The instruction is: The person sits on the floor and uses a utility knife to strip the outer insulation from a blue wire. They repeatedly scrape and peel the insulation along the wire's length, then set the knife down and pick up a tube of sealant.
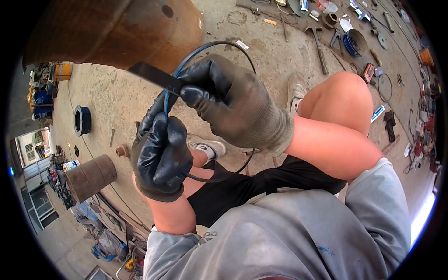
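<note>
Left grip (161, 156) pinched the cable (186, 59), seemingly to keep it steady! Right grip (238, 100) clutched the blade (151, 78) across it, presumably for control.

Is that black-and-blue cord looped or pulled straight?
Looped: the cord arcs above the right hand and shows again below it, curving toward the left hand.

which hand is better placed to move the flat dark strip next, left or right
Probably the right: the right hand already pinches the flat dark strip near one end, while the left hand is taken up with gripping the blue and black loop.
</note>
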`<state>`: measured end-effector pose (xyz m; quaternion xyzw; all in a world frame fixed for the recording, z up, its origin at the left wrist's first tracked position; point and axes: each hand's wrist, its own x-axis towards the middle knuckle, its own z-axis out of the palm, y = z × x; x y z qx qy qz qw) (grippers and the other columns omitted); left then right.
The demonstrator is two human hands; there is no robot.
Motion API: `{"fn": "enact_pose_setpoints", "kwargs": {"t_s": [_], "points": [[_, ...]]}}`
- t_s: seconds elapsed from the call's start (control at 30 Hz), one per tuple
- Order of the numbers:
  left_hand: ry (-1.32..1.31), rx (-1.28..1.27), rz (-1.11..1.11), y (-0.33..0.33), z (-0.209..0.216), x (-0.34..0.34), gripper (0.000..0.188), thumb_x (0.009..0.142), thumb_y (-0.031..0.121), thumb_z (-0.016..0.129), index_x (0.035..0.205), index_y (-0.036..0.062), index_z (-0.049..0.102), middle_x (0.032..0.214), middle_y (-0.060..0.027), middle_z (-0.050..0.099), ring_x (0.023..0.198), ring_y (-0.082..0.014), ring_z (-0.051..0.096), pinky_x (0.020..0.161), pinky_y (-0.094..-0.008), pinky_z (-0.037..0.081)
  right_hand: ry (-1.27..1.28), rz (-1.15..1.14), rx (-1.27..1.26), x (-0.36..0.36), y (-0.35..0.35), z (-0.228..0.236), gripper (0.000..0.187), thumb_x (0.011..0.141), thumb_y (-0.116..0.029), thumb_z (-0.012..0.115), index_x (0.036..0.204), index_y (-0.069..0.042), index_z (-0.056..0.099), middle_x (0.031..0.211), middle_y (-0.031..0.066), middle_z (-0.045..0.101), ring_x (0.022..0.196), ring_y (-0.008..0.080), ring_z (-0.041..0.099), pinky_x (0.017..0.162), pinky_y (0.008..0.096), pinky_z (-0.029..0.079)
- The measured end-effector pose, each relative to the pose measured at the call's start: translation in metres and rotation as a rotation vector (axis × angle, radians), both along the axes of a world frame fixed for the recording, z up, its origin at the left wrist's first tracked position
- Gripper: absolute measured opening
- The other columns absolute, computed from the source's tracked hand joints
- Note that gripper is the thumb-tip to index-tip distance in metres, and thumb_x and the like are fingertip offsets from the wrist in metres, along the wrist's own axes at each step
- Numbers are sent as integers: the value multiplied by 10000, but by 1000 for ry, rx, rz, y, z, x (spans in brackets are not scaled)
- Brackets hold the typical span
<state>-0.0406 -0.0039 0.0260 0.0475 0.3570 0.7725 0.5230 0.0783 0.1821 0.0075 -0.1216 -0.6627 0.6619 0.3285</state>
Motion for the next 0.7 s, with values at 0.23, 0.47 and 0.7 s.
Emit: {"fn": "enact_pose_setpoints", "kwargs": {"t_s": [0.23,0.47,0.7], "points": [[2,31,-59,2,1,-1,629,1148,85,396,1714,28,129,1050,-147,631,459,-80,568,353,-217,430,2,-34,42,-2,-4,-1,166,929,-82,798,1051,-32,697,776,115,684,676,245,680,632,389,527],[-43,59,3,-1,-3,1,472,1169,137,428,1616,-13,416,998,-248,693,349,-122,475,301,-250,355,25,-3,153,-3,1,-7,168,923,-103,814,1037,-51,702,783,125,674,677,293,663,625,391,520],[51,-47,-23,-6,-5,-1,590,1172,128,353,1718,61,141,1074,-138,622,421,-80,541,333,-209,450,27,17,117,0,2,-5,182,939,-101,803,1067,-39,690,787,126,690,672,285,671,620,405,518]]}}
